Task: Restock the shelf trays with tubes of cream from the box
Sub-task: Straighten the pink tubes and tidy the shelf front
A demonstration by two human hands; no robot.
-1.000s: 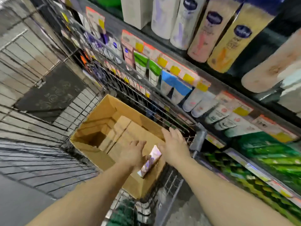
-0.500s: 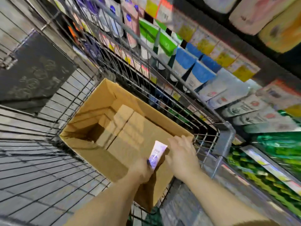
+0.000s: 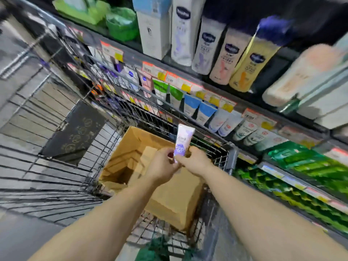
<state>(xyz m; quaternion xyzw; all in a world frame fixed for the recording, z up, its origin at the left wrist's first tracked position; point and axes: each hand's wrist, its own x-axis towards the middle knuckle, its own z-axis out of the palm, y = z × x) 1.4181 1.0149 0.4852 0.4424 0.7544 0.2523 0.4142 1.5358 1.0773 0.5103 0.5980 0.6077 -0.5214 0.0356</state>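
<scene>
Fingers of both hands pinch the bottom end of one tube point(image 3: 183, 140) of cream. That tube is white and purple, and it stands almost straight up, with its flat end at the top. The left hand point(image 3: 162, 167) holds it from the left side, with its fingers curled in toward the tube. The right hand point(image 3: 195, 161) holds it from the right side, and its thumb presses on the front of the tube, low down.

Both hands are up above an open brown box point(image 3: 169, 196). The box sits inside a wire cart point(image 3: 62, 166), at the end near the shelf. Its flaps are folded open. I cannot tell if more tubes are inside.

Right beside the cart are the shelf trays point(image 3: 216, 104), with rows of green, blue and white tubes hanging cap down. Little orange and yellow price tags point(image 3: 170, 77) run along the front. On the shelf higher up stand tall lotion bottles point(image 3: 213, 51). Lower down on the right are shiny green packs point(image 3: 308, 166).
</scene>
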